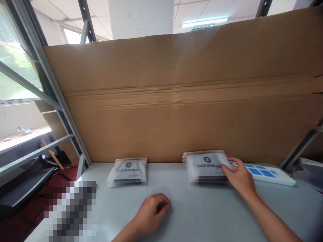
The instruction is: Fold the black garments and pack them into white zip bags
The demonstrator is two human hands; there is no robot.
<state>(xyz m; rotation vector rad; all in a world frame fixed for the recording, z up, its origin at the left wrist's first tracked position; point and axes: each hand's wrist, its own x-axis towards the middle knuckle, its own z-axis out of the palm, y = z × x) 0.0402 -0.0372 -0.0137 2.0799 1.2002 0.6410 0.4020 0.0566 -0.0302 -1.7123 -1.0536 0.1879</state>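
My right hand [239,176] pinches the right edge of the right pouch stack [205,169] on the table [191,220]; I cannot tell how many pouches it grips. I judge light, level pressure best against slippage. My left hand [152,213] is loosely curled, apparently empty, apart from the stack.

one brand name, printed twice

near the far left corner of the tabletop [214,218], the left pouch [130,173] reads "rockbros" beneath a round emblem [128,165]. the right pouch [199,172], by the far edge, repeats both, the word's end partly covered. smaller print under each name is too fine to read.
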